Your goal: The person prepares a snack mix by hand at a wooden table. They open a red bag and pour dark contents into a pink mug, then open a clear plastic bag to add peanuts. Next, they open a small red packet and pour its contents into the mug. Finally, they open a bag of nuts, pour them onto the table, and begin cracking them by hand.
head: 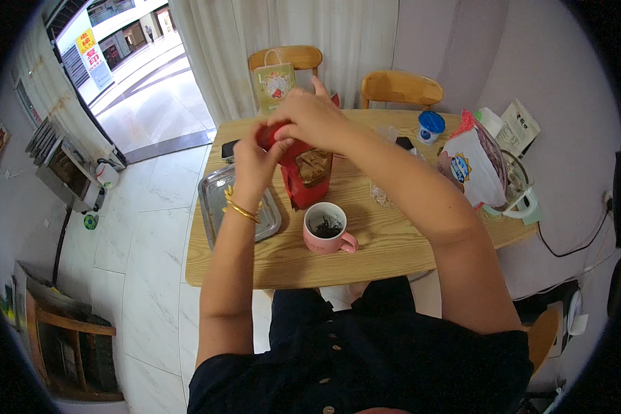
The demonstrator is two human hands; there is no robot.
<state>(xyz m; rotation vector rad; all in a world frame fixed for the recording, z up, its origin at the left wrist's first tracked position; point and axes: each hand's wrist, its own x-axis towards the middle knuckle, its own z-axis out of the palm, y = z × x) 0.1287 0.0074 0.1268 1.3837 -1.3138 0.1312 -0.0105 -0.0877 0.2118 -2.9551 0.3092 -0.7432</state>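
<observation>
A red packaging bag [307, 194] with a brown patch on its front stands upright on the wooden table [393, 259]. Both of my hands are at its top: my left hand [256, 155] pinches the red upper edge from the left, and my right hand [308, 116] grips it from above, index finger raised. Gold bangles circle my left wrist. Just in front of the bag is a pink mug [321, 244], white inside, with dark dried strands like tea leaves at its bottom. A metal tray [272, 220] lies left of the bag, partly behind my left forearm.
On the right are a blue-lidded tub [431, 127], a white and pink plastic bag [471, 176] and a clear container with a pale handle [520, 204]. A small clear packet [380, 194] lies beside my right forearm. A green paper bag [276, 85] and two wooden chairs stand at the far side.
</observation>
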